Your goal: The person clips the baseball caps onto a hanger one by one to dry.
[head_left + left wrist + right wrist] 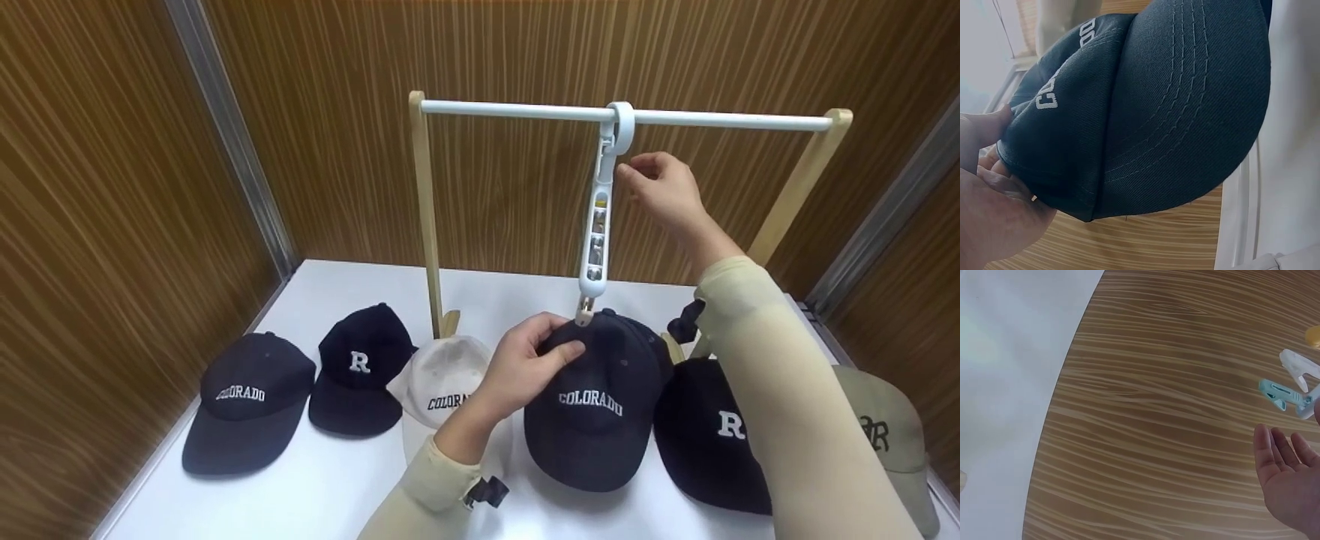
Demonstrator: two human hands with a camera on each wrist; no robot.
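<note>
My left hand (521,367) pinches a dark navy baseball cap (592,446) near its crown, thumb on the front and fingers behind. White COLORADO lettering faces me, and the brim points down. In the left wrist view the brim of this cap (1185,101) fills much of the picture. A white clip hanger (605,171) hangs by its hook from the rod, its lowest clip overlapping the cap's top. Beside the hanger's upper part, my right hand (667,187) is raised with loosely bent fingers, holding nothing. Close by are a teal clip (1283,392) and a white clip (1297,367).
The white rod (517,110) spans two wooden posts over a white table (330,281). Left stand a navy COLORADO cap (247,420), a black R cap (360,390) and a white cap (450,367). Right are a black R cap (705,450) and a khaki cap (885,405).
</note>
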